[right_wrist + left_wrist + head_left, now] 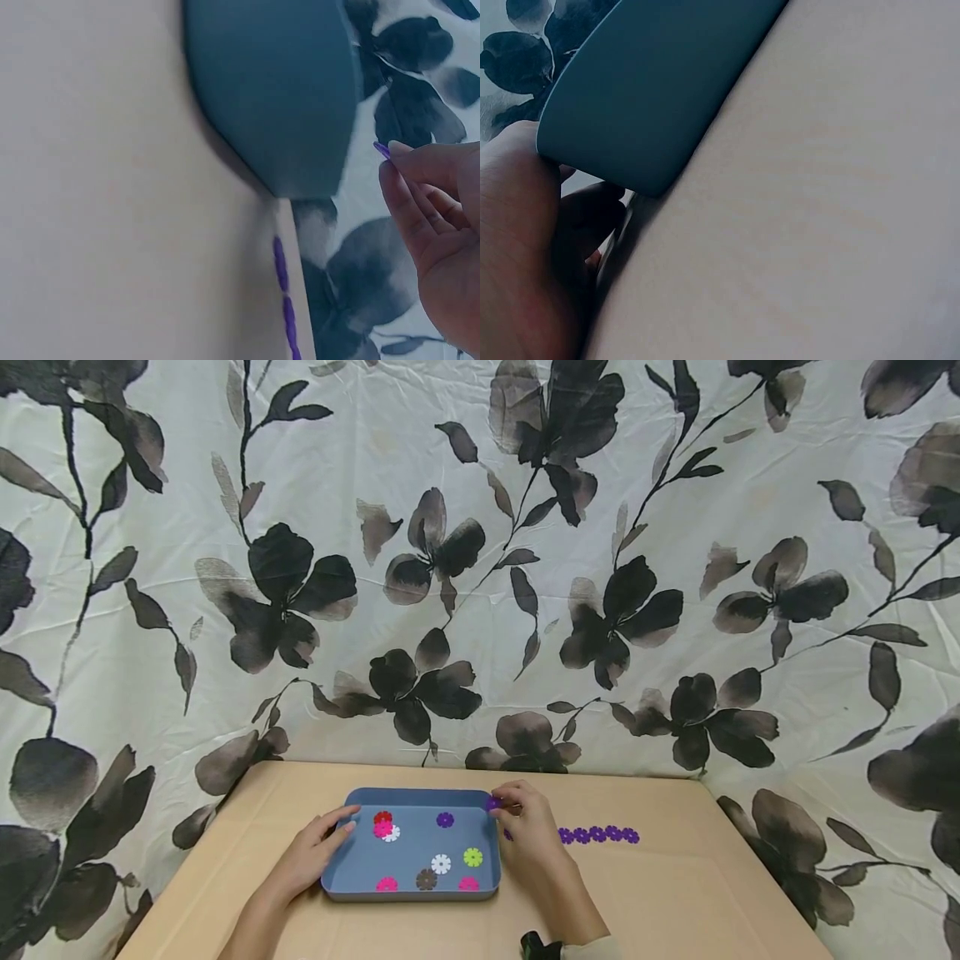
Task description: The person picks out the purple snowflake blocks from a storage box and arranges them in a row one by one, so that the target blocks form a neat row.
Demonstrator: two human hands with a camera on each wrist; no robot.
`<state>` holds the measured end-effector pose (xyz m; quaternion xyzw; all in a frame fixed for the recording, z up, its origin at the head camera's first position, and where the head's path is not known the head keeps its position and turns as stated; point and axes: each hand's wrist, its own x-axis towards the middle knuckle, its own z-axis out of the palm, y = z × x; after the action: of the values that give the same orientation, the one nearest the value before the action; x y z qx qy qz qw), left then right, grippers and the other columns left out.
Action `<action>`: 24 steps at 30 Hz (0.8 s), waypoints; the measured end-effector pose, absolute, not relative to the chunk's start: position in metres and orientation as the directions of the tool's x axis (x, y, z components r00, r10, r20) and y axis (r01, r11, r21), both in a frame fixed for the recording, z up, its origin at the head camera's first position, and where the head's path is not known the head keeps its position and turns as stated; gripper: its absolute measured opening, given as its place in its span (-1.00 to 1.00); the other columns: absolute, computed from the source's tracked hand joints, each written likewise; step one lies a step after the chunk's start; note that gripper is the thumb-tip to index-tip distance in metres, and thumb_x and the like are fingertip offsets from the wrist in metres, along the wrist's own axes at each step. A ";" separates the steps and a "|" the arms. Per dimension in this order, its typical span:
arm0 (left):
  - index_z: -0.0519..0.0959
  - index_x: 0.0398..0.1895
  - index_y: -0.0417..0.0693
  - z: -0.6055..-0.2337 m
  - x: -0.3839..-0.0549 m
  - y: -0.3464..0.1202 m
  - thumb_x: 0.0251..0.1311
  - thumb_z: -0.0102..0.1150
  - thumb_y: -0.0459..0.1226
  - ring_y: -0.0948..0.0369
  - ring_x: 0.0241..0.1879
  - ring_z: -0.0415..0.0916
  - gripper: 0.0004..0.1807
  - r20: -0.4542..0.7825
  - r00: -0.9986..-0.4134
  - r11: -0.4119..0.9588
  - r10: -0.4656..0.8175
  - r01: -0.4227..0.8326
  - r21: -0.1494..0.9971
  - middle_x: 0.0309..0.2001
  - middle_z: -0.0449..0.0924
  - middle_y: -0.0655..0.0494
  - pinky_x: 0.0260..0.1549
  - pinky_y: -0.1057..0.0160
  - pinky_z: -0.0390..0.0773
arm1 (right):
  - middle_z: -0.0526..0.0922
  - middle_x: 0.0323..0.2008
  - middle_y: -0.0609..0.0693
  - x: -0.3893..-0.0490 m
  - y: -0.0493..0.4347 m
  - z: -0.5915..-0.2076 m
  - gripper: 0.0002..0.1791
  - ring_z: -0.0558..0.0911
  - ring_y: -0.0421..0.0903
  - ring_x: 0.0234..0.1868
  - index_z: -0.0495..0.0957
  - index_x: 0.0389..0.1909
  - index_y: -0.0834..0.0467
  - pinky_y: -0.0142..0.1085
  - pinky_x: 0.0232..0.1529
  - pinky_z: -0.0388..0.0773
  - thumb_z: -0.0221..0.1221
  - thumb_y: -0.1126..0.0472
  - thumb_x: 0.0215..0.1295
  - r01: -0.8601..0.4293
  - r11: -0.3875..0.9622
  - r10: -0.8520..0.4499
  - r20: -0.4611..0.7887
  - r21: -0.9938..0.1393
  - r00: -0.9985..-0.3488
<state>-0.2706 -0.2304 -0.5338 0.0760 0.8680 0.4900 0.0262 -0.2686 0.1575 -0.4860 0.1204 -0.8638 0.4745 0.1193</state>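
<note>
My right hand (534,831) pinches a purple flower-shaped disc (492,803) between thumb and fingertips, above the right rim of a blue-grey tray (412,894). In the right wrist view that disc (382,150) shows edge-on at the fingertips. At the tray's left side, my left hand (306,857) holds the rim, with the thumb over it; the left wrist view shows the other fingers partly hidden beside the tray wall (652,97). Inside the tray lie a purple disc (445,819), a lime disc (472,857), a brown disc (426,879) and several pink, white and red ones.
A row of purple discs (597,834) runs along the tan tabletop (675,893) to the tray's right, partly hidden behind my right hand. Behind the table hangs a white cloth (450,443) with dark flowers.
</note>
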 end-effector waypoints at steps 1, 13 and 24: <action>0.43 0.51 0.12 -0.534 -0.271 -0.230 0.56 0.02 0.10 -0.26 0.56 0.15 -0.42 0.028 -0.987 0.507 0.158 0.106 0.855 0.54 0.31 -0.20 0.50 -0.41 0.11 | 0.68 -0.02 -0.01 -0.268 0.161 -0.484 -0.73 0.72 -0.07 -0.06 0.74 0.01 0.22 -0.35 -0.03 0.74 0.35 0.44 0.30 -0.319 0.519 -0.080 0.327 -0.793 -0.942; 0.43 0.51 0.14 -0.534 -0.271 -0.232 0.56 0.02 0.10 -0.27 0.58 0.10 -0.43 0.028 -0.987 0.513 0.160 0.107 0.852 0.55 0.29 -0.19 0.50 -0.44 0.07 | 0.74 -0.06 0.06 -0.271 0.204 -0.482 -0.69 0.73 -0.03 -0.09 0.74 0.04 0.23 -0.36 -0.03 0.73 0.40 0.39 0.27 -0.282 0.533 0.057 0.366 -0.798 -0.929; 0.44 0.50 0.13 -0.534 -0.271 -0.231 0.56 0.02 0.10 -0.27 0.58 0.10 -0.43 0.034 -0.987 0.513 0.159 0.112 0.851 0.56 0.28 -0.20 0.50 -0.43 0.08 | 0.75 -0.05 0.13 -0.268 0.240 -0.480 -0.67 0.74 0.05 -0.04 0.72 0.07 0.26 -0.43 -0.02 0.71 0.39 0.40 0.28 -0.197 0.523 0.162 0.324 -0.829 -0.932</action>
<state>-0.2705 -0.2313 -0.5339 0.0779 0.8695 0.4872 0.0241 -0.2678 0.2401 -0.4801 0.0103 -0.8531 0.4880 0.1842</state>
